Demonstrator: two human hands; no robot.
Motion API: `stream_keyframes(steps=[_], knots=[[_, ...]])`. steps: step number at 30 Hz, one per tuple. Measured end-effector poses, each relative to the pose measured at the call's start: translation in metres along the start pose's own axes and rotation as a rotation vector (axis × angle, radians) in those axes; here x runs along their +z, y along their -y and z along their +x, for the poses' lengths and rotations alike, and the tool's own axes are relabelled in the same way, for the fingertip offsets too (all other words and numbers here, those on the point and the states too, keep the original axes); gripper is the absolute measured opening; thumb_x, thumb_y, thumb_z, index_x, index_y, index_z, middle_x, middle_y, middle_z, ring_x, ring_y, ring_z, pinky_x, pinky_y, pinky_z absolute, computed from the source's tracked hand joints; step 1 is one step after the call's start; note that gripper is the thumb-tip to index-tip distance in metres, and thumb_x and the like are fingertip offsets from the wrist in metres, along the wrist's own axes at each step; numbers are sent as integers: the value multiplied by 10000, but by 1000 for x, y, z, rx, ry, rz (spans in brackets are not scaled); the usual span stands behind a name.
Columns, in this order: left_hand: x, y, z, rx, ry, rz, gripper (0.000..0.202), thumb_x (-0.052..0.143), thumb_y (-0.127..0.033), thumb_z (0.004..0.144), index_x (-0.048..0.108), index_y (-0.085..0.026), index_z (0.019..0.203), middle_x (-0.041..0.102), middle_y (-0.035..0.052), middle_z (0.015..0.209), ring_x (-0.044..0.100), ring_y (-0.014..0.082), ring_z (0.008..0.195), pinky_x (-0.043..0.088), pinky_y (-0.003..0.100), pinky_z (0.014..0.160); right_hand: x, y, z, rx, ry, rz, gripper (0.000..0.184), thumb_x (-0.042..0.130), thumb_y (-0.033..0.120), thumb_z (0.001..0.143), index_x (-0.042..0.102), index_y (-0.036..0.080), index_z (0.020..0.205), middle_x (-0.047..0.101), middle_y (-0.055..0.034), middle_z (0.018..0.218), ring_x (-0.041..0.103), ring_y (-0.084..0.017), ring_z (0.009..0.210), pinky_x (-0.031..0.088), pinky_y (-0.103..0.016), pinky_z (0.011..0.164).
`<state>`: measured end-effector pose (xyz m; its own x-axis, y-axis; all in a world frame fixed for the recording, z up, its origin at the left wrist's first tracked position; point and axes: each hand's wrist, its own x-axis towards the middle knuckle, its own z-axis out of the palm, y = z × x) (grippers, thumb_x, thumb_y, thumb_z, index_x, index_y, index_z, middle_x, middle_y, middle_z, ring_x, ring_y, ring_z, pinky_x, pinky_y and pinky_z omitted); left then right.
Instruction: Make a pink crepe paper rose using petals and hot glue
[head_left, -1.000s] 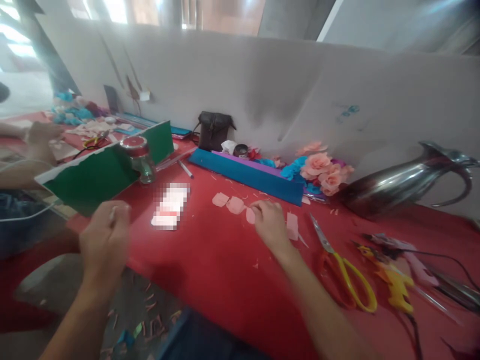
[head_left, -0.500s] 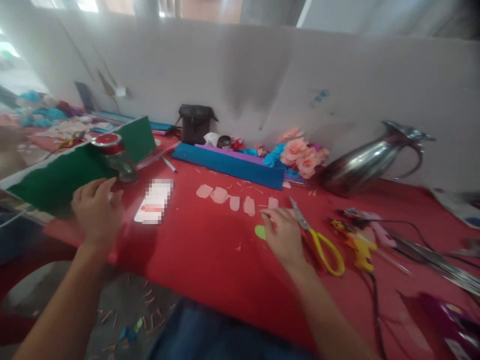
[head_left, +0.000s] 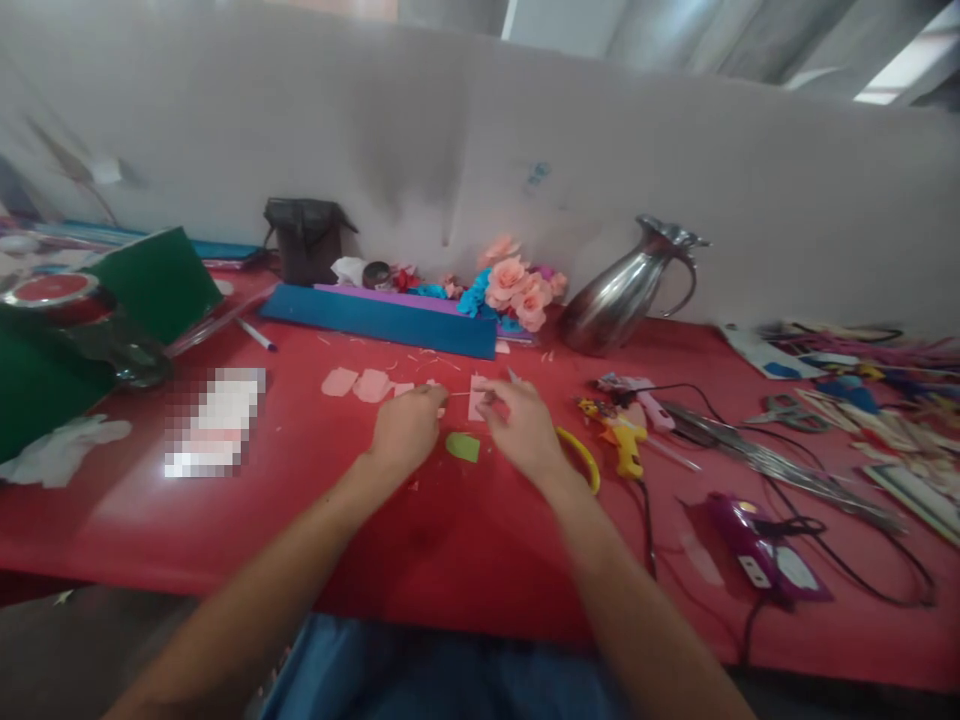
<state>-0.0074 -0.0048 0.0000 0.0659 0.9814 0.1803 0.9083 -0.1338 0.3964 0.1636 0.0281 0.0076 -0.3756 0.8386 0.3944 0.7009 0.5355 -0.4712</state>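
Fingers (head_left: 430, 398) of the left hand (head_left: 405, 430) bunched together at one end of a thin pale strip (head_left: 459, 394) between the two hands, those of the right hand (head_left: 519, 425) curled inward near the other; true grip or bare touch, too blurred to tell. Best handling, judging by the slimness: a light pinch at each end, even tension, no twist. Around the fingertips, in an uneven row on the red bench (head_left: 465, 540), at least five pink paper pieces (head_left: 373, 385), some partly hidden; nearer, one green paper piece (head_left: 463, 447). Beside the right hand, one pair of yellow-handled scissors (head_left: 589, 462), mostly covered. Farther right, one yellow glue gun (head_left: 628, 447), one pink glue gun (head_left: 651, 402). At the back, one steel pitcher (head_left: 616, 300) and one cluster of paper roses (head_left: 508, 283), blooms uncounted; leftward, one pen (head_left: 257, 335).
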Motion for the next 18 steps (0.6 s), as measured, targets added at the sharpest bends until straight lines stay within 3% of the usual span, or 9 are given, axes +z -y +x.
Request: stream_keyframes(steps=[3, 7, 11, 18], knots=[[8, 20, 3, -170, -104, -77, 290, 390, -139, 868, 641, -198, 1000, 699, 92, 921, 638, 206, 831, 420, 273, 662, 3, -29, 1, 115, -46, -94, 186, 530, 116, 788, 678, 200, 861, 697, -43, 850, 543, -208, 817, 373, -334, 776], [13, 42, 8, -192, -230, -162, 250, 432, -196, 853, 677, -190, 905, 692, 83, 945, 619, 207, 873, 437, 286, 732, 13, -47, -4, 113, -8, -197, 165, 549, 146, 806, 701, 207, 785, 698, -43, 837, 520, -208, 804, 356, -339, 781], [13, 49, 11, -201, -294, -299, 250, 453, -207, 838, 693, -179, 902, 684, 74, 942, 606, 189, 861, 449, 282, 744, 22, -35, -5, 82, 44, -176, 174, 552, 159, 817, 719, 209, 817, 687, -42, 833, 509, -211, 822, 350, -346, 804], [20, 44, 10, -185, -195, -207, 248, 481, -166, 823, 707, -195, 921, 659, 65, 939, 599, 181, 855, 445, 276, 754, 41, -2, 11, 89, 155, -241, 130, 593, 253, 802, 718, 238, 835, 681, -54, 878, 487, -251, 907, 305, -360, 742]])
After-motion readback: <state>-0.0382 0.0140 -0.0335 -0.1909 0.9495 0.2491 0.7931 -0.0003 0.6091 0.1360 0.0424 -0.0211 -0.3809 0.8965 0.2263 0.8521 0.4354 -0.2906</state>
